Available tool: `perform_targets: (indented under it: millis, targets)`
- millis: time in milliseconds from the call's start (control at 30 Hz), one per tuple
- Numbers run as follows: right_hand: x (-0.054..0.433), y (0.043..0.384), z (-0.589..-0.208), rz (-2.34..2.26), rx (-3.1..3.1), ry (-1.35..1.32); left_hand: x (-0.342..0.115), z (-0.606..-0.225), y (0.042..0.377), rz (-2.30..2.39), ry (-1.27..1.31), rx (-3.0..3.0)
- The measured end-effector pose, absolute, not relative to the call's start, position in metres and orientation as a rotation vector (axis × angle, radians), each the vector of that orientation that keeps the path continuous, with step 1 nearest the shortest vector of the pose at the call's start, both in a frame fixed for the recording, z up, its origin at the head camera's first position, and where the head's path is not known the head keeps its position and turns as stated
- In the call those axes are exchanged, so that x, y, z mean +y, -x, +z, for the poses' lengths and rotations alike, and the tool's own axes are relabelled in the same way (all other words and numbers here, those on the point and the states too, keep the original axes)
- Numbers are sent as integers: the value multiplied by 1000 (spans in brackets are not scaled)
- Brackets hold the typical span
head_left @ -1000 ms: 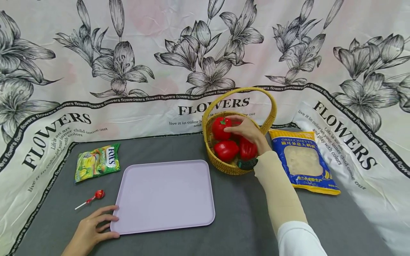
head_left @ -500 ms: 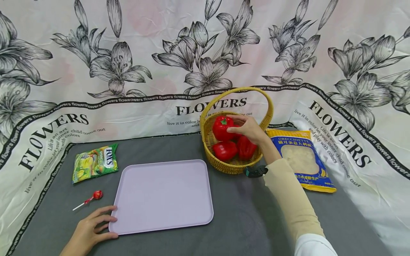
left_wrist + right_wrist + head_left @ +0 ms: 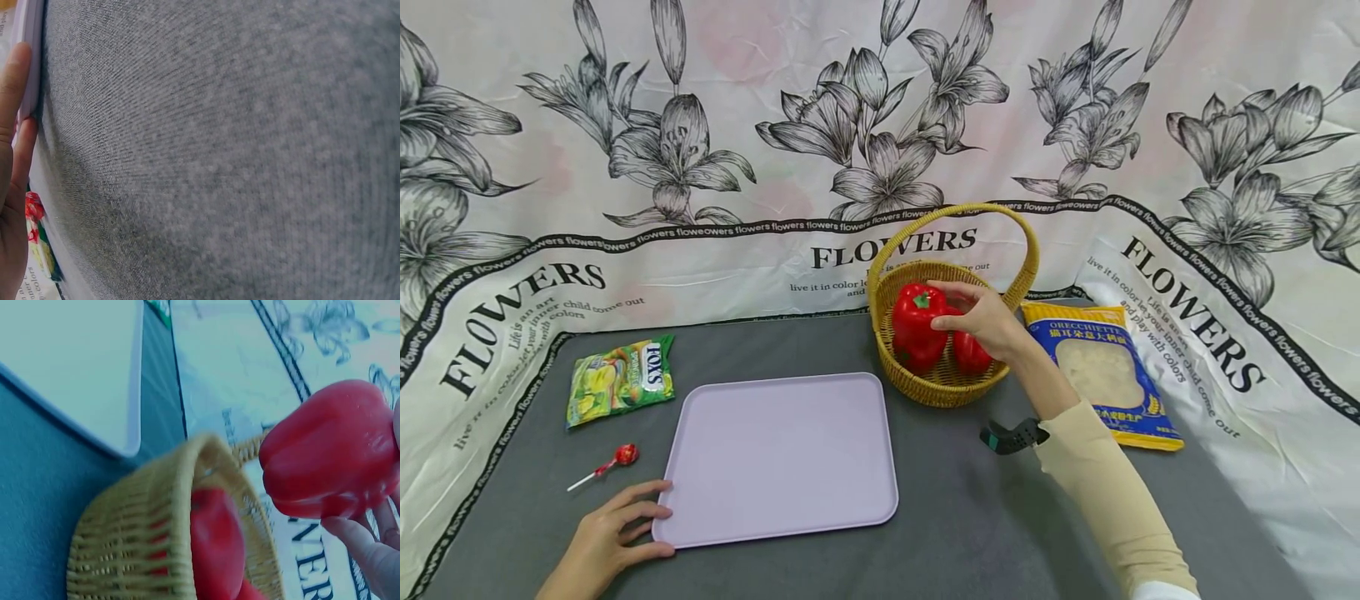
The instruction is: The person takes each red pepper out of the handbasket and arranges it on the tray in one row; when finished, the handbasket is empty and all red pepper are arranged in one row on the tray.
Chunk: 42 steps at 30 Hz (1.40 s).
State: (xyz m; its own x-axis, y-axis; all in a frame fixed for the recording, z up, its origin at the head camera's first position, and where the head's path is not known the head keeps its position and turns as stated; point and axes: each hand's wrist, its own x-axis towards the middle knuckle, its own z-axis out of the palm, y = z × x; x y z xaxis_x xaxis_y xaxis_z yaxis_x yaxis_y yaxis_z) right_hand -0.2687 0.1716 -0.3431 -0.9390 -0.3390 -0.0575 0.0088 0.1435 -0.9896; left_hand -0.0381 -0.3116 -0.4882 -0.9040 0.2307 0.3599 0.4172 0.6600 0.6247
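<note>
My right hand (image 3: 988, 321) pinches a red bell pepper (image 3: 915, 329) near its green stem, fingers behind and thumb in front. In the right wrist view that bell pepper (image 3: 331, 450) is held up over the wicker basket (image 3: 125, 550). Another red bell pepper (image 3: 972, 357) lies inside the yellow basket (image 3: 943, 393); the held one hides some of what is behind it. At lower left, my left hand (image 3: 602, 537) rests its fingertips against the left rim of a pale purple tray (image 3: 778, 458). Its fingers (image 3: 14, 78) also show at the tray edge in the left wrist view.
A red lollipop (image 3: 626, 454) lies left of the tray, with a green Fox's candy bag (image 3: 621, 379) behind it. Right of the basket is a blue and yellow orecchiette bag (image 3: 1097, 367). The basket's tall handle (image 3: 1033, 250) arches over its opening. A flowered cloth hangs behind.
My right hand has raised the bell pepper from among the others, its forearm drawing back toward the near right. The left hand stays at the tray rim.
</note>
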Motion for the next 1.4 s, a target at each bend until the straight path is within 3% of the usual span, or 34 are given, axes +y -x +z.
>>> perform_targets:
  millis: [367,767,1400]
  targets:
    - [140,243,-340,-1895,2036,452,-314,-487,36,-1082,502,-2638]
    - [82,231,-362,-1879,1851,470,-314,-488,35,-1115,505,-2624]
    - [4,245,-424,-1804,1830,422,-310,-488,36,-1157,530,-2561]
